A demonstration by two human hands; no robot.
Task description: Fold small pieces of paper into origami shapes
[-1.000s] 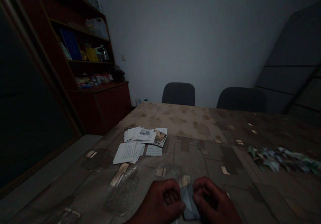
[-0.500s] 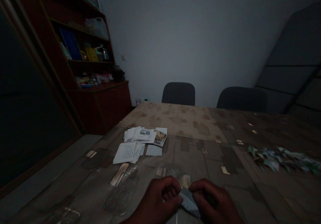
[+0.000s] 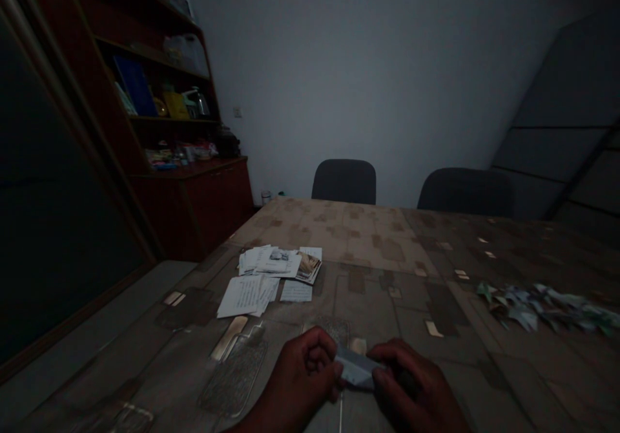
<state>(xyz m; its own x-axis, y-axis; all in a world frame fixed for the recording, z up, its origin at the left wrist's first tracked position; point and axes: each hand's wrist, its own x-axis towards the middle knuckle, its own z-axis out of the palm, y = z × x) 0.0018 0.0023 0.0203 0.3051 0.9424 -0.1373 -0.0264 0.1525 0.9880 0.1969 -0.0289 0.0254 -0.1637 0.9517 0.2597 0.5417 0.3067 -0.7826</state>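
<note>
The person's left hand [image 3: 300,371] and right hand [image 3: 411,381] were both closed in a firm grasp on a folded pale blue-grey paper strip [image 3: 356,368], pinching its two ends between fingers and thumbs. The strip was held close to the near edge of the patterned brown table [image 3: 387,245]. Toward the table's middle, left of centre, lay a loose pile of white handwritten sheets and printed cards [image 3: 271,278]. Near the right edge sat a scattered heap of small folded green-and-blue paper pieces [image 3: 542,307], well apart from the hands
</note>
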